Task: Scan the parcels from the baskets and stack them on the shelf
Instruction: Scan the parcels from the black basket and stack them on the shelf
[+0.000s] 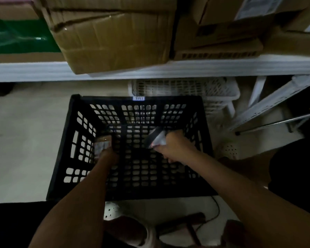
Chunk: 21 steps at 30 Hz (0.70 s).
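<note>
Below, both forearms reaching down into a black basket on the floor. Left hand, fingers closed round a small parcel, long axis running away, label up. Right hand gripping a scanner angled leftward at it. Beyond, shelf of cardboard boxes.

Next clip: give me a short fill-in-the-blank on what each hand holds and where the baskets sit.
1. Both hands reach into the ____ plastic lattice basket.
2. The left hand holds a small ____ parcel with a label.
3. The right hand grips a handheld scanner aimed toward the ____ hand.
4. The white lattice basket sits on the floor under the white ____.

Missing: black; brown; left; shelf
</note>
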{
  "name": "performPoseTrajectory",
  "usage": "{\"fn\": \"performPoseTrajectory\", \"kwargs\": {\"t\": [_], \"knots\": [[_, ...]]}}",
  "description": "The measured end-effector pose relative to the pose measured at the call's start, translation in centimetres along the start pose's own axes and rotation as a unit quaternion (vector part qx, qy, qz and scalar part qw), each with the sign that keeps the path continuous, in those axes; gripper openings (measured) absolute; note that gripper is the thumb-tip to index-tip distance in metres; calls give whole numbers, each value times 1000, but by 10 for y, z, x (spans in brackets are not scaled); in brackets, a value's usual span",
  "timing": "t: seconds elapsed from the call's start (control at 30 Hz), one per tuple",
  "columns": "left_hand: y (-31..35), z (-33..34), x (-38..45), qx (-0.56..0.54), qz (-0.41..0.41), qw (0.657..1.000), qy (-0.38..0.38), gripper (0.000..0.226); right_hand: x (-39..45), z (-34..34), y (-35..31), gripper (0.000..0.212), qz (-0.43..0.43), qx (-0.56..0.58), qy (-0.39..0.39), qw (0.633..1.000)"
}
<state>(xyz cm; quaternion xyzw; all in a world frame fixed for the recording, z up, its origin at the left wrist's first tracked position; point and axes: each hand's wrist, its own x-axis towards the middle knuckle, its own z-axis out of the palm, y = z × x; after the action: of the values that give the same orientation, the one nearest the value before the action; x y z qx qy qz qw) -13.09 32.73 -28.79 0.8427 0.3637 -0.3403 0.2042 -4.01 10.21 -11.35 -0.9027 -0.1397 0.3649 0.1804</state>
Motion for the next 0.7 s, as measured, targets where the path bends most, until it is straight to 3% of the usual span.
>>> {"fn": "performPoseTrajectory", "kwargs": {"t": [0.2, 0.3, 0.57, 0.7], "knots": [[-14, 26, 33, -73, -74, 995, -10, 83, 17, 5, -2, 33, 28, -42, -35, 998], [-26, 34, 44, -116, -91, 989, 0, 93, 23, 8, -1, 34, 54, -35, -47, 997], [-9, 59, 47, -167, -53, 984, 20, 86, 29, 19, -2, 43, 79, -11, -67, 995], [-7, 62, 62, -238, -100, 964, 66, 106, 27, 12, 3, 41, 107, -9, -96, 990]]}}
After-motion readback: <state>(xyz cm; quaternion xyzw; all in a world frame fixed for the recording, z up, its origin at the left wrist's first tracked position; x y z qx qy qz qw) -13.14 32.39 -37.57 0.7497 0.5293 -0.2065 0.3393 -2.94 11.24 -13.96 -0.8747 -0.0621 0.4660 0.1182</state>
